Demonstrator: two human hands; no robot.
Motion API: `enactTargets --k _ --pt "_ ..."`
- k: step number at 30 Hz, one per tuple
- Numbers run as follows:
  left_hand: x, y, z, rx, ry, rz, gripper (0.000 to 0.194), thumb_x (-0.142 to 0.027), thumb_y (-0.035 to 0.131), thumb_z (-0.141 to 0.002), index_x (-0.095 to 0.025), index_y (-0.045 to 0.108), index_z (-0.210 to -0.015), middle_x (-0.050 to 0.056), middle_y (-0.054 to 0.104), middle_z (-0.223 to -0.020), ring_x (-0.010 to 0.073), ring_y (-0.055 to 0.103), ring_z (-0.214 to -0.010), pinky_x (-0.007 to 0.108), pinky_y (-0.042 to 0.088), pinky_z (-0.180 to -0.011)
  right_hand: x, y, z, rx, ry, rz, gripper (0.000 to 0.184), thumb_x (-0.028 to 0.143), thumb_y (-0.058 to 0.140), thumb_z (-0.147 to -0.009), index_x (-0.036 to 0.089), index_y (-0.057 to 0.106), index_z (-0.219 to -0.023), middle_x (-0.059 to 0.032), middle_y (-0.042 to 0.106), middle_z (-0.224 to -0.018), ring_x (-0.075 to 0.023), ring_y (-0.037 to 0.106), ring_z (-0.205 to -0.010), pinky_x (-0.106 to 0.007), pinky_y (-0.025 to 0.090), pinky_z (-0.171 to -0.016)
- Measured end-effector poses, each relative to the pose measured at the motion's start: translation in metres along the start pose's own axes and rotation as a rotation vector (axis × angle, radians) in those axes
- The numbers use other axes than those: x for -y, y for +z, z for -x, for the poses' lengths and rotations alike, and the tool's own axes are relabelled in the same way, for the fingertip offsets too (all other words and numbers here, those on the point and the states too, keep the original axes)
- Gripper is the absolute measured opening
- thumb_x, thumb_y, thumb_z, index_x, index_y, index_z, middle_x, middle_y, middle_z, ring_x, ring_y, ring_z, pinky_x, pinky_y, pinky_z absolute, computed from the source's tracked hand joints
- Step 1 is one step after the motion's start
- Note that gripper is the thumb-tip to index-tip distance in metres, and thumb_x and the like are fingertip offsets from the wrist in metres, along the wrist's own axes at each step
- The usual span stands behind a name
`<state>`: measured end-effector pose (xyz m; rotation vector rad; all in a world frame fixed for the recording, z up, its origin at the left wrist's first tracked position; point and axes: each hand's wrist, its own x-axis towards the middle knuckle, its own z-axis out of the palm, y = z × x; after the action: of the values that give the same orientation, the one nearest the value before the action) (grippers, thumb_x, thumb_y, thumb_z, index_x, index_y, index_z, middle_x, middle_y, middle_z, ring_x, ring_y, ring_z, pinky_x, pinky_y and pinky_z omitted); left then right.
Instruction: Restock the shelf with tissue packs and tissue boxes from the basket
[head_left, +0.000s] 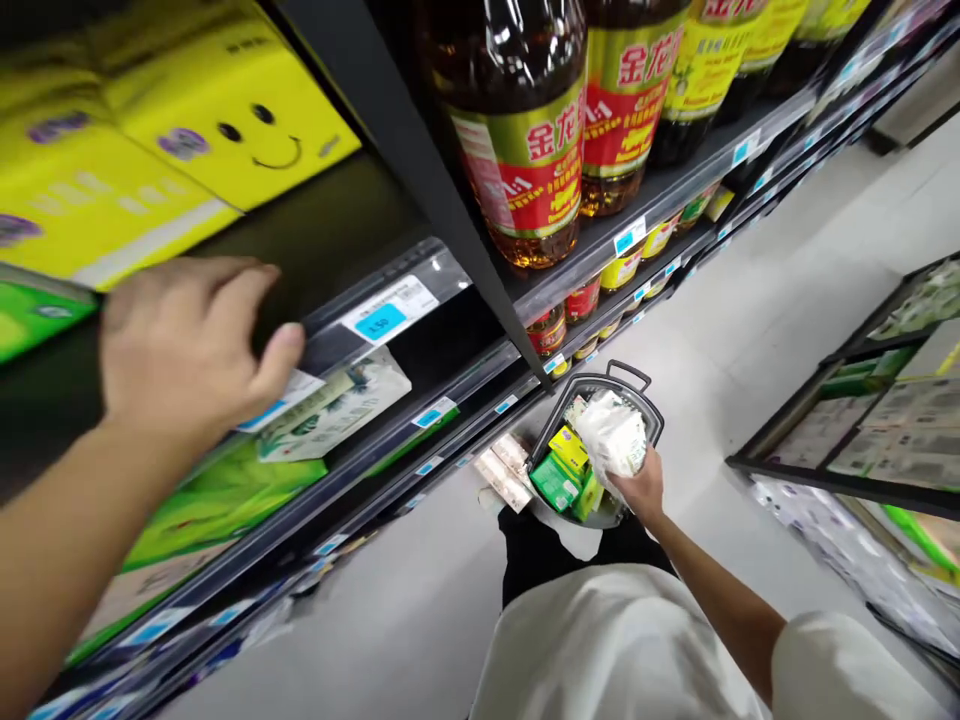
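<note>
Store shelf [330, 345], packet [337, 405] (green-printed) just below left hand [191, 345]

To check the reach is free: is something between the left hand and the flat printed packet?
Yes: a white card with a blue mark lies against the flat printed packet, below the thumb of the left hand.

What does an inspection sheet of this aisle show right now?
Surface: black metal shelving with price strips; pale floor.
Job's things: wire shopping basket of packaged goods, white bag at its top.
Clutter: pale packets beside the basket, resting place unclear.
Grippers: left hand open near a shelf edge; right hand against the white bag at the basket rim.
Cables: nothing seen.
Surroundings: oil bottles, yellow boxes, display rack.
</note>
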<state>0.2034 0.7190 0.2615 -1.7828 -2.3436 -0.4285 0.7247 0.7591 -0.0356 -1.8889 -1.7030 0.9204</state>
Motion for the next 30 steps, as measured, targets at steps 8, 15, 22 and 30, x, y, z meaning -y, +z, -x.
enactTargets --k 8,15,22,30 --pt "0.006 0.005 -0.004 -0.078 0.249 0.019 0.054 -0.047 0.053 -0.098 -0.019 0.056 -0.145 0.016 0.052 -0.154 0.0417 0.043 -0.146 0.064 0.030 -0.122 0.096 -0.019 0.043 -0.352 -0.951 0.261 0.070 0.028 0.071 -0.080 0.022 0.046 -0.145 -0.0174 0.061 -0.127 -0.0372 0.060 -0.122 -0.062 0.048 -0.105" --pt "-0.016 -0.014 0.016 -0.150 0.235 0.194 0.039 -0.045 0.057 -0.096 -0.031 0.061 -0.132 0.008 0.054 -0.148 0.0365 0.044 -0.144 0.058 0.018 -0.131 0.148 -0.047 0.054 -0.404 -1.231 0.316 0.058 0.021 0.067 -0.084 0.028 0.052 -0.139 -0.0148 0.066 -0.131 -0.0365 0.061 -0.129 -0.066 0.042 -0.113" --pt "-0.136 -0.008 0.095 0.334 0.210 0.421 0.059 -0.064 0.058 -0.092 -0.026 0.059 -0.137 0.013 0.056 -0.145 0.0361 0.053 -0.133 0.051 0.045 -0.114 0.183 -0.066 0.038 -0.279 -1.464 0.358 0.055 0.010 0.062 -0.085 0.026 0.059 -0.138 -0.0134 0.068 -0.133 -0.0322 0.060 -0.133 -0.059 0.040 -0.117" --pt "-0.166 0.005 0.130 0.757 -0.072 0.492 0.099 -0.070 0.075 -0.072 -0.026 0.039 -0.153 0.019 0.061 -0.136 0.0447 0.058 -0.128 0.052 0.049 -0.100 0.224 -0.062 0.036 -0.053 -1.758 0.455 0.055 0.002 0.054 -0.091 0.025 0.061 -0.140 -0.0111 0.069 -0.133 -0.0286 0.058 -0.133 -0.053 0.040 -0.115"
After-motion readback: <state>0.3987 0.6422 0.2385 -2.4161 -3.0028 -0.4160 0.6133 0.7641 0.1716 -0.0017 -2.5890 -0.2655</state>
